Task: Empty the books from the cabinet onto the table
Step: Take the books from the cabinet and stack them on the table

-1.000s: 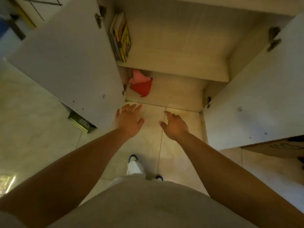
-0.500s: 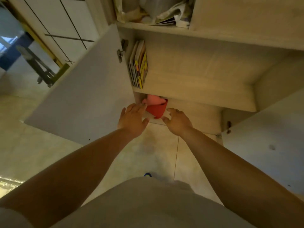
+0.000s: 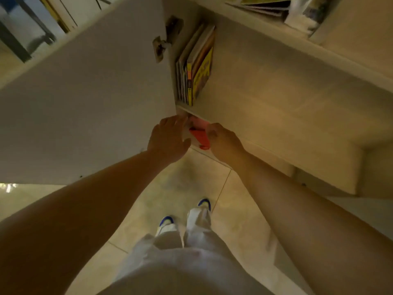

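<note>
evidently the reach is in hand: left hand [image 3: 168,139] spread and right hand [image 3: 223,139] loosely curled flank a red-and-pink item [image 3: 198,136] on the cabinet's lower shelf, gripping nothing, while books [image 3: 195,75] stand above, so closing both palms comes next.

we can't see the left hand [image 3: 168,139] fingertips, tucked under the shelf edge | right hand [image 3: 223,139] fingers hidden too | red thing [image 3: 200,137] mostly covered between them, no clue what it is | book [image 3: 196,71] titles too blurry | top-shelf papers [image 3: 268,7] cut off by frame
</note>
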